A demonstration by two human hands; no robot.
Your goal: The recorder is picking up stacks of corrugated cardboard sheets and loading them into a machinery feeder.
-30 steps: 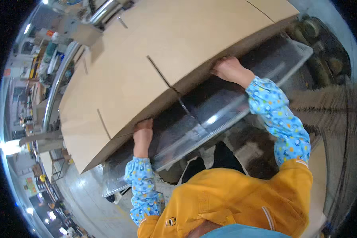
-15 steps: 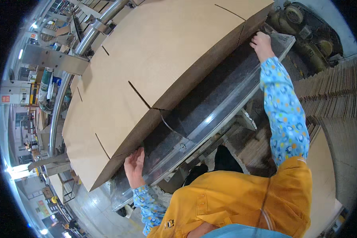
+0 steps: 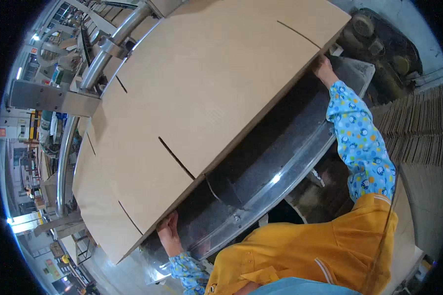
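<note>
A broad stack of tan cardboard sheets (image 3: 216,93), with dark slots cut along its edges, rests on the dark metal table (image 3: 261,162). My left hand (image 3: 169,235) is at the lower left part of its near edge, fingers tucked in under the overhang. Farther up that edge, at the right, my right hand (image 3: 325,71) grips from beneath near the far corner. Both sets of fingertips are hidden by the cardboard. The stack's side is mostly out of sight from above.
A steel rail with a metal bracket (image 3: 54,98) runs along the stack's far left side. Piled cardboard (image 3: 418,132) stands to my right. Dark machinery with a motor (image 3: 379,44) sits beyond the table's right end. The table's metal rim curves in front of my body.
The stack's near edge has shifted toward me, and its thick side now shows only as a thin strip. Both hands have gone from beside the stack to under its edge.
</note>
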